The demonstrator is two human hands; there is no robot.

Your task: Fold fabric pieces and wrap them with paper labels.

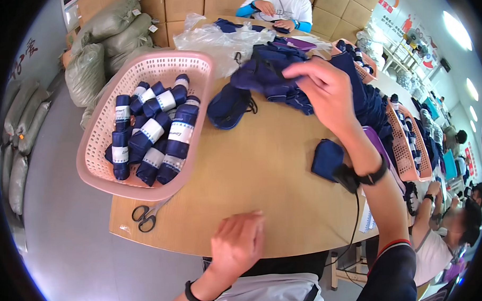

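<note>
several navy rolls [140, 146] with printed labels [181, 132], right hand [326, 89] by navy fabric [262, 78]

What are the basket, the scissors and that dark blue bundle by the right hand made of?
Pink basket: probably plastic; smooth with molded-looking holes. Scissors: grey blades, likely metal; smooth black handles, perhaps plastic. Dark blue bundle: likely fabric; matte, softly creased.

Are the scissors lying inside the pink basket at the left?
No, the scissors lie on the table, outside the near edge of that basket.
</note>
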